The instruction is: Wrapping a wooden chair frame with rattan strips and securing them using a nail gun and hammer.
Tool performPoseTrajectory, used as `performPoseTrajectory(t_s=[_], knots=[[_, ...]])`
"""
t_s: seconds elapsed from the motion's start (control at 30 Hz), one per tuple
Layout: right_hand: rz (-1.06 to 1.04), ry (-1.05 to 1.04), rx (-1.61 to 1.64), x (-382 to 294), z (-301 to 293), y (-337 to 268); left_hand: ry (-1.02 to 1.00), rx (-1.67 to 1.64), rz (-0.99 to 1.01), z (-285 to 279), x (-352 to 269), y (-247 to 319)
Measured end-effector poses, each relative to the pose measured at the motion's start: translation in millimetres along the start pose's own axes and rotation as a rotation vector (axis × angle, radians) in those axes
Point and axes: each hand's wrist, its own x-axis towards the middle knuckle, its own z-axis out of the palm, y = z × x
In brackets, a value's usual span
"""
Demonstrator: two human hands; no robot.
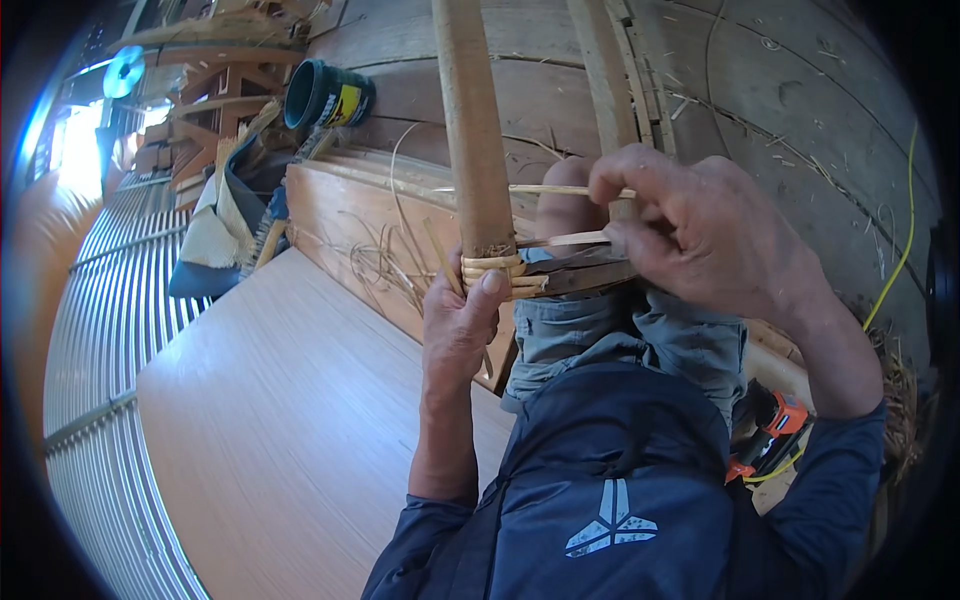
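Note:
My left hand (459,322) grips the near end of a flat wooden pole (474,127), its thumb on a binding of rattan strips (487,268) wound around that end. My right hand (712,225) pinches a thin rattan strip (546,190) between thumb and fingers; the strip runs left behind the pole. A second pale strip piece (577,238) reaches from the binding to my right thumb. Between the hands, a dark, rough crosspiece (589,274) joins the binding. Behind my right hand stands a second wooden pole (606,82), its lower end partly hidden.
A wooden panel (277,420) lies at my left, beside loose rattan strips (382,259). Farther off are a dark green bucket (341,97) and corrugated sheeting (101,337). An orange and black power tool (784,416) sits at my right, near a yellow hose (896,259).

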Motion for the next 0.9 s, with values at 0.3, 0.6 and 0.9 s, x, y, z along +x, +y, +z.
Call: performPoseTrajectory(t_s=[0.3, 0.6, 0.9], knots=[[0.144, -0.195, -0.025, 12.9, 12.1, -10.5, 0.395, 0.356, 0.123, -7.4, -49.5, 14.2], [0.209, -0.123, 0.005, 6.3, 13.4, 0.7, 0.382, 0.274, 0.121, 8.3, -51.8, 5.5], [0.2, -0.102, 0.047, 1.3, 16.1, 13.0, 0.425, 0.683, 0.47, 5.3, -44.9, -6.9]])
